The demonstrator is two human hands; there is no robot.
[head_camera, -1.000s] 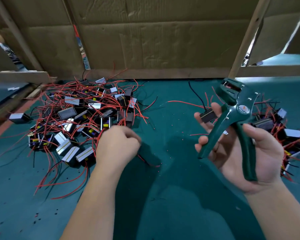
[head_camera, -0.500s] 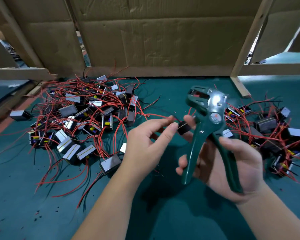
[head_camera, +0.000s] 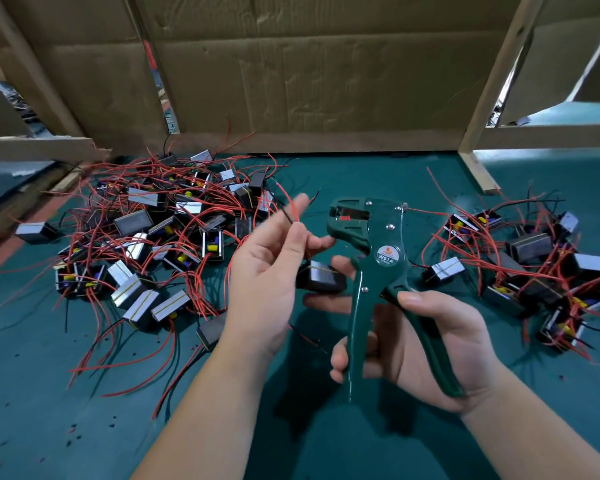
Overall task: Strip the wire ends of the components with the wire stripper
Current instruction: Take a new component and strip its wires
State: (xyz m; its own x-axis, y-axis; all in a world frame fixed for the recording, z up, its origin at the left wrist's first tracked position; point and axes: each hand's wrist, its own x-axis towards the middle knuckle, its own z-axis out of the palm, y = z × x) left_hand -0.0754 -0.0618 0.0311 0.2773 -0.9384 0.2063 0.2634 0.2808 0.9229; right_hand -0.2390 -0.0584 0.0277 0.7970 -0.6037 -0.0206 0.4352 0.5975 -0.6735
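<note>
My right hand (head_camera: 416,344) grips the green wire stripper (head_camera: 378,268) by its handles, jaws up and pointing left. A small black component (head_camera: 321,278) with a silver band hangs between my hands, against my right fingertips. My left hand (head_camera: 274,268) pinches that component's red and black wires (head_camera: 290,211) between thumb and fingers, just left of the stripper's jaws. The wire ends stick up past my fingers.
A big heap of components with red wires (head_camera: 153,244) covers the green mat (head_camera: 84,410) at the left. A smaller heap (head_camera: 534,271) lies at the right. Cardboard walls (head_camera: 309,74) and a wooden post (head_camera: 492,84) close off the back. Bits of stripped insulation dot the mat.
My left hand left the left heap, came to the component at my right hand and now pinches its wires. My right hand brought the stripper leftward and nearer.
</note>
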